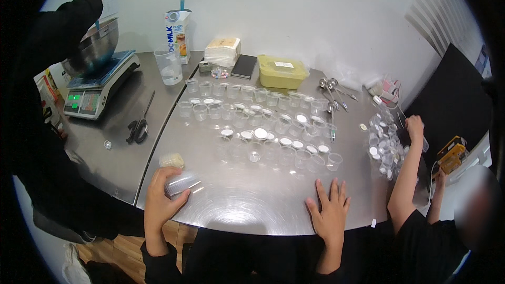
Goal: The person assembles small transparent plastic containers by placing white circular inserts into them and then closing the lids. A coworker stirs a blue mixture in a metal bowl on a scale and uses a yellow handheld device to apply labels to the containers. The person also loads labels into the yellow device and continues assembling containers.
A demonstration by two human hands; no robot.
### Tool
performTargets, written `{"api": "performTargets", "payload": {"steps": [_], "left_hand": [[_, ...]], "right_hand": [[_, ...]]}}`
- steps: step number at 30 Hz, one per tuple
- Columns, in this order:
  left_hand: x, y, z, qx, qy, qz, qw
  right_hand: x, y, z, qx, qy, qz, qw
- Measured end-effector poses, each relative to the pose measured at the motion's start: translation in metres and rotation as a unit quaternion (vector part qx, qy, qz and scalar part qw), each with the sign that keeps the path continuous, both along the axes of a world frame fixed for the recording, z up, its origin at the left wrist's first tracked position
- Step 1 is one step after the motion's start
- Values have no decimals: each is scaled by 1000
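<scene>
I see a stack of clear plastic cups (181, 183) lying on its side on the tabletop (247, 202), left of centre in the lower part of the frame. The left hand (162, 200) is curled around it, thumb on the near side and fingers on the far side. A pale yellowish rounded item (172, 160) sits just beyond; I can't tell what it is.

The right hand (330, 214) lies palm down near the front edge, lower right of centre, its fingers spread wide and holding nothing.

Farther up, uneven rows of small clear cups (201, 112) cross the middle of the frame, with white discs (261, 133) among them. Behind them I see a yellow-green box (283, 73) and metal measuring spoons (330, 88).

At right, a co-worker's hand (414, 127) is beside a heap of cups and discs (386, 144). At upper left, another person's sleeve (68, 23) reaches over a steel bowl (108, 39) on a scale (84, 101); black-handled scissors (140, 129) lie nearby.
</scene>
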State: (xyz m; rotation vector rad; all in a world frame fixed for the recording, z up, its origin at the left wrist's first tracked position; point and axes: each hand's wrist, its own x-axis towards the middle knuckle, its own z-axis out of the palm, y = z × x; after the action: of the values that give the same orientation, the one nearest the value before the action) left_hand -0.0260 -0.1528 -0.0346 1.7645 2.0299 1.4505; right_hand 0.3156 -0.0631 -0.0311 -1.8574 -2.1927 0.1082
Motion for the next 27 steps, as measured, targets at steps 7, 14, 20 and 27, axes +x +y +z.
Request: {"api": "performTargets", "payload": {"steps": [7, 14, 20, 27], "left_hand": [[2, 2, 3, 21, 21, 7, 1000], [6, 2, 2, 17, 15, 22, 1000], [7, 1, 3, -1, 11, 30, 999], [6, 2, 3, 9, 32, 29, 999]], "right_hand": [[-3, 0, 0, -11, 16, 1, 1000], [-59, -7, -8, 111, 55, 60, 991], [-72, -3, -8, 9, 34, 70, 997], [-71, -4, -12, 28, 50, 79, 995]]}}
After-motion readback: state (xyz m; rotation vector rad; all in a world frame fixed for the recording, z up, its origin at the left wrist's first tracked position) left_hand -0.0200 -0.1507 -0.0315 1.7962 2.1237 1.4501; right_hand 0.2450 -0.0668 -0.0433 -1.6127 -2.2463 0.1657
